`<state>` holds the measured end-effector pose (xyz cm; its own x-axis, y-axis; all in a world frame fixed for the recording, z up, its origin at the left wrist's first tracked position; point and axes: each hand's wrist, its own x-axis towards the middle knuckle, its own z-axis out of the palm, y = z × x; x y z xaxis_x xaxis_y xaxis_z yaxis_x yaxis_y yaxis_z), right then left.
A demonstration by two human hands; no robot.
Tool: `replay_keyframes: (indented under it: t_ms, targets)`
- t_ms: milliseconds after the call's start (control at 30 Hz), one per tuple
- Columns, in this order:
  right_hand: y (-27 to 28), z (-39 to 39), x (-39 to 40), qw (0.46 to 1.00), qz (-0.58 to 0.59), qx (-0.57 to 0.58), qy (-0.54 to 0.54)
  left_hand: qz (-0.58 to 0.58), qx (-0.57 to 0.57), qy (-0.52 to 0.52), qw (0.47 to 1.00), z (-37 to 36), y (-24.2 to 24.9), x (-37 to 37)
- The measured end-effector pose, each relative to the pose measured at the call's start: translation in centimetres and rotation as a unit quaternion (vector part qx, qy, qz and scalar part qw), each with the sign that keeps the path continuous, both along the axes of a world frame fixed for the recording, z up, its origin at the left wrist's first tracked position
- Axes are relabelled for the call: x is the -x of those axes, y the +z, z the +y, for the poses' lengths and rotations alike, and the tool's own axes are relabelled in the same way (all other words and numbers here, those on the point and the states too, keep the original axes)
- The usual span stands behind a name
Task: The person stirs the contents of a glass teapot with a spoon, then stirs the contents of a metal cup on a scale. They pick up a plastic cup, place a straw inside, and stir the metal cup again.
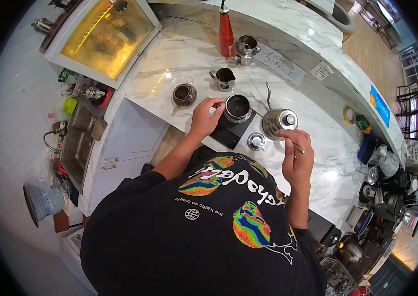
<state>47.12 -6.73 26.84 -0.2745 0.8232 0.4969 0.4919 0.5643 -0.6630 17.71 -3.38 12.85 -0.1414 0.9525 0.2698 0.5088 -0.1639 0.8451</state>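
A round metal cup (238, 107) with dark contents stands on a black flat device (231, 132). My left hand (206, 117) is at the cup's left side, thumb and forefinger closed at its edge. My right hand (297, 152) pinches a thin metal handle beside the steel gooseneck kettle (273, 123). A thin rod leans out of the cup toward the kettle; whether it joins that handle is unclear. Below the kettle's spout side sits a small lidded metal pot (256, 141). Behind the cup stands a metal pitcher (225, 79), and to its left a glass pot (184, 95) of dark contents.
At the back are a red bottle (225, 34), stacked metal drippers (246, 47) and a paper with handwriting (279, 64). A lit display case (110, 37) and a sink (76, 145) are on the left. Tape (349, 115), bags and crowded kitchenware line the right.
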Motion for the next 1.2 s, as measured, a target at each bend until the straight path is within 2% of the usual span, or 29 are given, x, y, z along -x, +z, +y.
replay_keyframes:
  t_ms: [133, 333, 533, 633, 833, 1067, 1200]
  targets:
    - [-0.5, 0.0, 0.8, 1.000, 0.023, 0.006, 0.020, 0.008, 0.007, -0.010, 1.000, 0.3, -0.1, 0.1]
    - [-0.5, 0.0, 0.7, 0.999, 0.007, 0.028, -0.045, 0.015, -0.023, -0.018, 0.999, 0.5, -0.3, 0.4]
    - [0.3, 0.2, 0.6, 1.000, 0.014, 0.005, -0.013, 0.000, -0.015, -0.012, 1.000, 0.5, -0.9, 0.2]
    - [0.0, 0.4, 1.6, 0.998, 0.023, 0.048, -0.012, -0.003, -0.015, -0.011, 1.000, 0.5, -1.0, 0.3]
    - [0.0, 0.5, 1.0, 0.997, 0.018, 0.055, -0.046, -0.012, -0.013, -0.010, 1.000, 0.4, -0.9, 0.1]
    - [0.1, 0.3, 0.9, 0.999, 0.018, 0.047, -0.010, -0.015, -0.012, -0.004, 1.000, 0.3, -1.0, 0.0]
    - [-0.4, 0.5, 0.7, 0.997, 0.035, 0.066, -0.036, -0.019, -0.014, -0.006, 1.000, 0.3, -1.1, -0.1]
